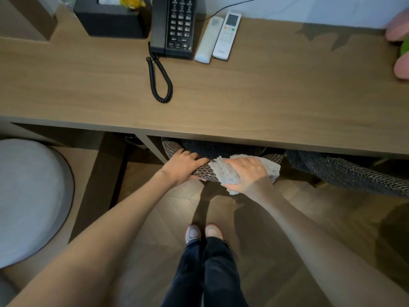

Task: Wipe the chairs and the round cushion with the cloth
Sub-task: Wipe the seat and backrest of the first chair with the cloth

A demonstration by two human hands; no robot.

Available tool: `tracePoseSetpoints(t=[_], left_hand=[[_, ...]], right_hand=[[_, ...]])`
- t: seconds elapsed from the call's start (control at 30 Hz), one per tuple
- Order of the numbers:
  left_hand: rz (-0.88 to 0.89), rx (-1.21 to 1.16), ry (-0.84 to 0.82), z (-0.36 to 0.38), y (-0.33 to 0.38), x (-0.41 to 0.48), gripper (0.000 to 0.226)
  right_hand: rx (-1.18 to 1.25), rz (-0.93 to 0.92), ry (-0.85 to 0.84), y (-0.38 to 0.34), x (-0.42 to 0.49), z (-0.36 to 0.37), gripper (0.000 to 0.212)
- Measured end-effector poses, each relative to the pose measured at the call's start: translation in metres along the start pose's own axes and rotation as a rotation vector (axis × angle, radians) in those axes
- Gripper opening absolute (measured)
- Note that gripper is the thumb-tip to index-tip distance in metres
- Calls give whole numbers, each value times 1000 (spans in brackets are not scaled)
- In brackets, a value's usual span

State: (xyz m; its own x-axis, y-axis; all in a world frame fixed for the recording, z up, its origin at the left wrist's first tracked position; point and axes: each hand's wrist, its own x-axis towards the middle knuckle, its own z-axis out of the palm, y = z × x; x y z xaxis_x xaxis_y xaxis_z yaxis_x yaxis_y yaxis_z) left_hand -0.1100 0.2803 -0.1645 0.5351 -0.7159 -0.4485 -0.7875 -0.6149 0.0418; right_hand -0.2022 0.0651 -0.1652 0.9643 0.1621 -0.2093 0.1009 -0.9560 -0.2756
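Observation:
A chair (205, 149) with dark woven fabric is tucked under the wooden desk (243, 103), only its curved backrest showing. My left hand (182, 166) grips the top edge of that backrest, fingers curled over it. My right hand (249, 173) holds a pale grey cloth (223, 171) wrapped over the backrest just to the right of the left hand. A second woven chair (345, 171) sits under the desk at the right. The round grey cushion (28, 200) lies low at the left.
On the desk stand a black telephone (174, 25) with a coiled cord, two white remotes (218, 37) and a black tissue box (110, 18). Pink and green soft items (400, 41) sit at the desk's right end. My feet (203, 232) stand on wooden floor.

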Motion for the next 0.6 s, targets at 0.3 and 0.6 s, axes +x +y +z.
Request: tracePoseSetpoints(t=[0.3,0.6], left_hand=[[33,94,24,-7,14,-8,64],[25,93,60,19,60,-44,66]], right_hand=[[-106,-83,-46,-2,-6,0,68],[-65,-130,-99,-14,-64,2,67]])
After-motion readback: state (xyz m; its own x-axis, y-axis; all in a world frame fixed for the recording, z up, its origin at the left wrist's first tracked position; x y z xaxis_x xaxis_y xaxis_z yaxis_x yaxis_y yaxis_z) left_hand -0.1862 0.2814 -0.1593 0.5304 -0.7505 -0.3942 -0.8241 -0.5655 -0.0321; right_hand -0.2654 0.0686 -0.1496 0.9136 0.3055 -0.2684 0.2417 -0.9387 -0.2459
